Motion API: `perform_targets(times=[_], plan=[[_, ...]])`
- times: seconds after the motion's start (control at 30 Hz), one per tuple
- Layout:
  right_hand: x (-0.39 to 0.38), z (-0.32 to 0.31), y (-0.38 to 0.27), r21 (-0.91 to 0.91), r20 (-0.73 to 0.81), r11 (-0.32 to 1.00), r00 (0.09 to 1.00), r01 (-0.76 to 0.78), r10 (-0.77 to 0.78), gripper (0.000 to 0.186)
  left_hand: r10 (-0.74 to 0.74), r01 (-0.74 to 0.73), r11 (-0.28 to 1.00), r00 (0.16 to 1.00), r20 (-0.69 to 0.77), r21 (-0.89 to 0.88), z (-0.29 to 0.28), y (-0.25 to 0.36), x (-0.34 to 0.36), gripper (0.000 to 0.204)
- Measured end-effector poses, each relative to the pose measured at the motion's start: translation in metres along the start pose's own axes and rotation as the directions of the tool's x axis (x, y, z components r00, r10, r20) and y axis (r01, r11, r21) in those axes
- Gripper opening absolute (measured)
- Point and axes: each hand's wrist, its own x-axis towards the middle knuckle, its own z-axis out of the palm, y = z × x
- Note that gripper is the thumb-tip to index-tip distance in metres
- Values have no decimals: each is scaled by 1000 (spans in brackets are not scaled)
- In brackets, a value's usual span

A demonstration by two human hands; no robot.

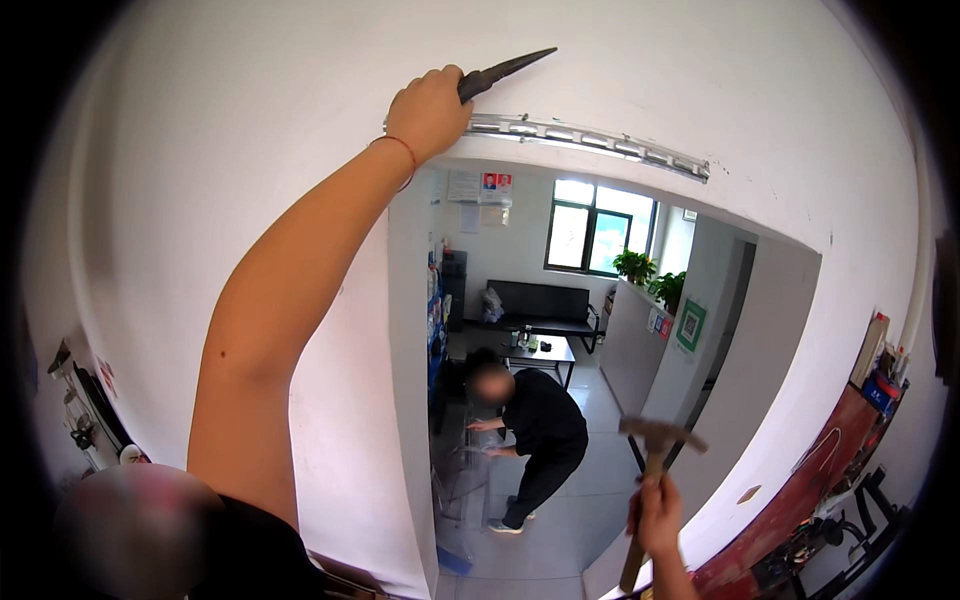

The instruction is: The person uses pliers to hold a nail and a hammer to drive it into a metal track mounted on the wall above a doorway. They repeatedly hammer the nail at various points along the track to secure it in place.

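High over a doorway, my left hand [430, 112] grips a pair of dark long-nose pliers [510, 72], their tapered tip pointing up and right. The same hand lies against the left end of a slotted metal rail [590, 137], covering part of it. This rail runs along the white wall just above the opening and slopes down to the right in the view. Low on the right, my right hand [656, 515] is closed round the handle of a claw hammer [660, 436], held head up in front of the doorway. The hammer is apart from the rail.
Through the doorway a person in black [545, 420] bends over clear plastic sheeting [465, 490]. Behind are a low table [545, 348], a black bench [540, 300] and a counter [640, 320] with plants. A red cabinet [800, 480] with tools stands right.
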Motion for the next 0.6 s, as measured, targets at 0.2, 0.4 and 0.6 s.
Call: perform_targets(times=[0.2, 0.4, 0.6], plan=[[69, 40, -126, 20, 27, 936, 936, 350, -351, 38, 208, -200, 977, 970, -127, 73, 10, -61, -27, 19], [61, 81, -152, 47, 28, 938, 939, 343, -344, 40, 209, -242, 962, 951, -227, -128, 33, -49, -31, 20], [158, 90, -262, -137, 118, 878, 888, 458, -444, 48, -54, -61, 819, 982, -183, -570, 25, -77, -22, 26]])
